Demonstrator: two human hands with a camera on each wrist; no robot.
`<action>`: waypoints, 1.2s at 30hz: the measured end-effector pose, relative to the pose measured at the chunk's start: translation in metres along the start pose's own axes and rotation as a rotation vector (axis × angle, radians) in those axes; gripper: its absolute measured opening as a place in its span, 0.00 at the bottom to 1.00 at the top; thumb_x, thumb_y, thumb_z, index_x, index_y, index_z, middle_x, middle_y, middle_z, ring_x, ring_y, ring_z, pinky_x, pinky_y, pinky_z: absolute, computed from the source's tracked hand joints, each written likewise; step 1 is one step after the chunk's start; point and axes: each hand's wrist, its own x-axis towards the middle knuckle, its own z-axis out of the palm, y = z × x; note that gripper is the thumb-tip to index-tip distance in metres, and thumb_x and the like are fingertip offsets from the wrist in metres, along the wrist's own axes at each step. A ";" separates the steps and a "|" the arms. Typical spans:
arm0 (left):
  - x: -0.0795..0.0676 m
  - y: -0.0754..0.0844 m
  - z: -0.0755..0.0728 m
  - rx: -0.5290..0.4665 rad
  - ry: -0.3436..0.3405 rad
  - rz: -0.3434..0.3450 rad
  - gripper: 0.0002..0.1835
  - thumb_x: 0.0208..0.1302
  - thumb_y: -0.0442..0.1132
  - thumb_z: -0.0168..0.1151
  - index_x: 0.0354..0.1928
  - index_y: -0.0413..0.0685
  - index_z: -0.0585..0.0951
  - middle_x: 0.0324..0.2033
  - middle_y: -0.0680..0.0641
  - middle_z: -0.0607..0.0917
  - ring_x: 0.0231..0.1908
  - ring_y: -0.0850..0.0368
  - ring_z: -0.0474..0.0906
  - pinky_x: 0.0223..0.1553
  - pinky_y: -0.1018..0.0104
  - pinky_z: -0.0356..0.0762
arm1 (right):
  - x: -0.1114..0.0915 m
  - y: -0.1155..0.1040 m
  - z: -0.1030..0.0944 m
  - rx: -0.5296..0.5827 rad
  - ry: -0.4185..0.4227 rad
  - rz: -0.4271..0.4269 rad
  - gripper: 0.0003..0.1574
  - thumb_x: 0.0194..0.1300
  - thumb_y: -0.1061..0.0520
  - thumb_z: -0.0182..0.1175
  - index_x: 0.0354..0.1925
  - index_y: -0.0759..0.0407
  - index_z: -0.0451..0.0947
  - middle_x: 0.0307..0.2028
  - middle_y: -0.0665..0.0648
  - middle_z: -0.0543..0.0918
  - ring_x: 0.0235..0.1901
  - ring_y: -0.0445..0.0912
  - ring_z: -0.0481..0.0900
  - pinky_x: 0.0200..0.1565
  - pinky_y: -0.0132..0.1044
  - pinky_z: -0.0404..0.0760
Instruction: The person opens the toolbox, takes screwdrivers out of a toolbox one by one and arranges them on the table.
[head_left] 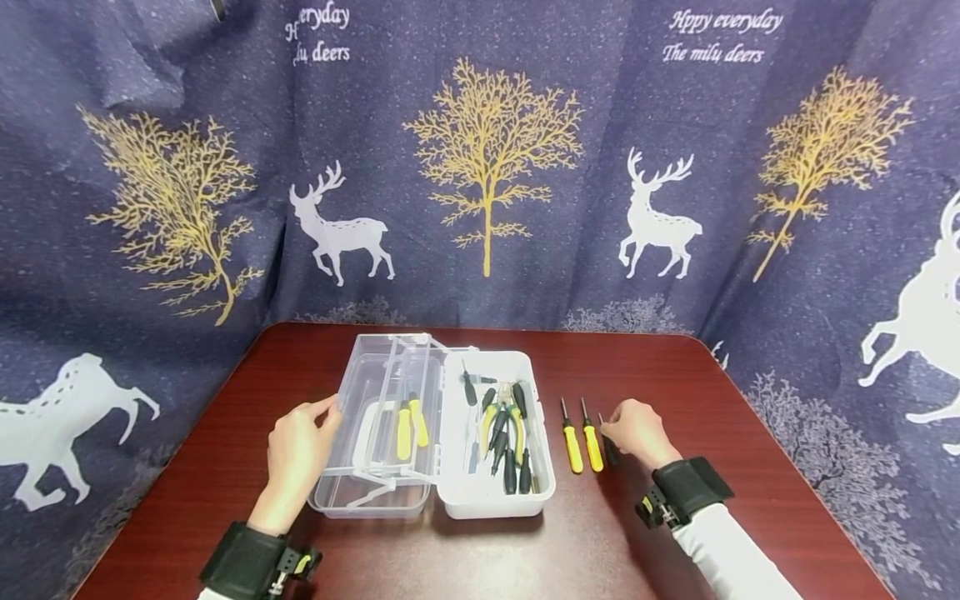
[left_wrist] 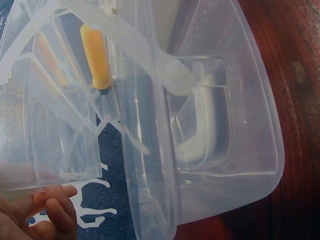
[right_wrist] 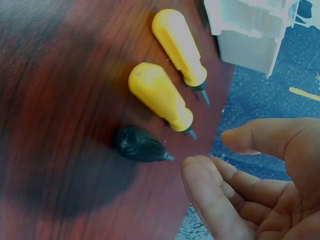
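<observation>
My left hand (head_left: 298,442) pinches the edge of the clear plastic tray (head_left: 352,433) on the toolbox's left side; in the left wrist view its fingers (left_wrist: 60,210) curl at the tray's lower corner. Two yellow-handled screwdrivers (head_left: 404,433) show in that tray. On the table at right, a black-handled screwdriver (right_wrist: 142,144) lies beside two yellow-handled screwdrivers (right_wrist: 159,96). Just past the black one's shaft is my right hand (head_left: 636,429), its thumb and forefinger apart with nothing between them in the right wrist view.
The white toolbox base (head_left: 457,500) stands mid-table, holding pliers (head_left: 504,408) and several black-handled screwdrivers. White hinge arms (head_left: 375,479) join it to the clear part. A patterned curtain (head_left: 525,167) hangs behind the dark red table (head_left: 637,358).
</observation>
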 end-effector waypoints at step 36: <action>0.000 -0.001 0.000 -0.004 0.010 -0.008 0.14 0.62 0.40 0.58 0.46 0.47 0.86 0.40 0.36 0.87 0.35 0.31 0.81 0.31 0.41 0.76 | 0.017 -0.103 0.005 0.083 0.014 -0.162 0.24 0.58 0.56 0.60 0.08 0.52 0.67 0.07 0.46 0.66 0.10 0.40 0.65 0.17 0.30 0.60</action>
